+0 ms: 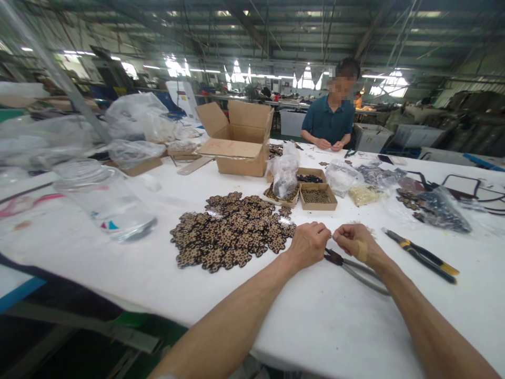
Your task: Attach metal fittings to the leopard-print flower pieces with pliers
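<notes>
My left hand (311, 245) is closed, its fingertips pinched together just right of a pile of leopard-print, scallop-edged pieces (229, 237). My right hand (358, 243) faces it, also pinched, with a tan bandage or tape near the wrist. A tiny shiny bit shows between the two sets of fingertips, too small to name. Below the hands lie pliers with grey handles (365, 269), partly hidden by my right forearm. Farther right rest pliers with black and yellow handles (424, 257).
Small cardboard trays of metal bits (317, 197) stand beyond my hands, beside an open cardboard box (240, 158). A clear jar (106, 202) is at left. Plastic bags (445, 208) lie at right. A co-worker (329, 118) works across the white table (315, 326).
</notes>
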A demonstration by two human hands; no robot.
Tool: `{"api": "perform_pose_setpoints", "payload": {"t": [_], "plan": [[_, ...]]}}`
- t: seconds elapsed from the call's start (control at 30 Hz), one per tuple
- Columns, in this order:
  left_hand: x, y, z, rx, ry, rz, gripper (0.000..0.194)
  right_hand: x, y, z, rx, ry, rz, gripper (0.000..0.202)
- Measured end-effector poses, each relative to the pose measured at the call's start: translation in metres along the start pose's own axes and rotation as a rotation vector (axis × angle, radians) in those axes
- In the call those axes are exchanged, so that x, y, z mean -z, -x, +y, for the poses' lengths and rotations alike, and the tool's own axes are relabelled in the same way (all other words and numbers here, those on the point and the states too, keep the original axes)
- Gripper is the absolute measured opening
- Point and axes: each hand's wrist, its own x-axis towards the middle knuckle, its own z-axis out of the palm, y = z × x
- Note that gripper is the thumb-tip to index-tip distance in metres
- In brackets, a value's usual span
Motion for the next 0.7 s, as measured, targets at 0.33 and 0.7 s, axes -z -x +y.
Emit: {"api": "perform_pose_setpoints", "payload": {"t": [0.33,0.7], "plan": [[-0.005,0.002,0.003,0.174,0.135,0.07,0.015,-0.023,-0.002,-0.006,0.021,0.036,0.241,0.022],[0.006,-0.004,0.008,0.208,0.105,0.112,0.017,-0.014,0.003,-0.025,0.05,0.107,0.27,0.025]]}}
